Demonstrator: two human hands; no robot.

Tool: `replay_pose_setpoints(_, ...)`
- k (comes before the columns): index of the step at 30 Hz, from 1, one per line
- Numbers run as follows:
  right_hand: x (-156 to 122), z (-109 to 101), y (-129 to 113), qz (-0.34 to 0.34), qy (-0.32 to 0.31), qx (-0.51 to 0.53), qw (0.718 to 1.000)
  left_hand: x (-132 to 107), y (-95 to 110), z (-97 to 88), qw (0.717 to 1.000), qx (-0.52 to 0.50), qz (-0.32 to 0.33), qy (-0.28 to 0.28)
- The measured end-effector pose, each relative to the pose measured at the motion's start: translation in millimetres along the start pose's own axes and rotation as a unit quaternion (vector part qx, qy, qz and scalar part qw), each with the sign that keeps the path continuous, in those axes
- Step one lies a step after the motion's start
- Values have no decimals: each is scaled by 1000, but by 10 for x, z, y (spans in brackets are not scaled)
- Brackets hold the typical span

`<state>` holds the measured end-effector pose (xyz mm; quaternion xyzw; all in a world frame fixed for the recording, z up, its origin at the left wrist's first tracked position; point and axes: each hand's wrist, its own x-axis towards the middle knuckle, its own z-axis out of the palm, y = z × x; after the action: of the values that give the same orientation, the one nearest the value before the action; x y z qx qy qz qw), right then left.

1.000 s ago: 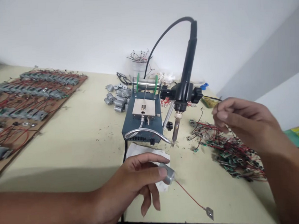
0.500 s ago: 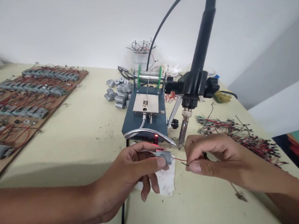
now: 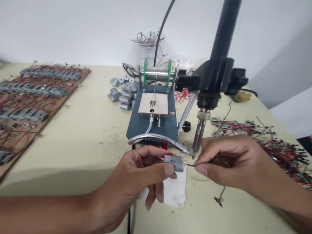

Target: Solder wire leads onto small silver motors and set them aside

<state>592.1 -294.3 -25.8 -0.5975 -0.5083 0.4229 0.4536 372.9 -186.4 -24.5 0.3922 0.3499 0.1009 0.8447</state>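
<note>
A small grey motor (image 3: 176, 162) is pinched between the thumb and fingers of my left hand (image 3: 145, 174), lying on its side above a white cloth (image 3: 176, 190). Between the thumb and forefinger of my right hand (image 3: 225, 160) is a thin wire (image 3: 190, 165), red and dark, running to the motor's right end. A small part on a grey lead (image 3: 219, 199) hangs below my right hand. The soldering iron (image 3: 198, 137) points down from its holder, its tip just above the wire. Near it ends the curved metal feed tube (image 3: 169, 140).
Behind my hands stands the blue solder feeder (image 3: 135, 123) with its solder spool (image 3: 158, 74). Loose motors (image 3: 125, 92) are heaped at its left. A board with rows of wired motors (image 3: 36, 89) lies at left; a pile of wired parts (image 3: 284, 152) is at right.
My right thumb and forefinger have closed in on the wire near the motor, and its loose dark end no longer sticks out. The view has shifted slightly, and the hanging part has swung left.
</note>
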Motion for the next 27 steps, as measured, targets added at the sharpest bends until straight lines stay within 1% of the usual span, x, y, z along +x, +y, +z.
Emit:
replay_pose_setpoints(3,-7,22,-17,-32,9,-23,999,4,-7,-10,1000,1,3,4)
replay_pose_setpoints(6,-13,34,-34,-49,19,-41,998,9,-7,-13,1000,4,7,6)
replay_pose_setpoints(11,-25,51,-37,-55,29,-68,996,10,-16,-14,1000,3,6,8)
replay_pose_setpoints(18,-22,62,-31,-65,36,-71,995,-9,10,-7,1000,4,4,9)
replay_pose_setpoints(21,-22,48,-35,-77,37,-70,994,-1,16,-12,1000,8,13,10)
replay_pose_setpoints(23,-17,19,-43,-74,18,-68,995,5,3,-20,1000,10,16,9)
replay_pose_setpoints(25,-5,-29,-59,-57,-23,-73,995,4,-17,-29,1000,11,12,9)
replay_pose_setpoints(27,15,-96,-82,-78,-60,-109,989,-5,-36,-35,1000,12,5,5)
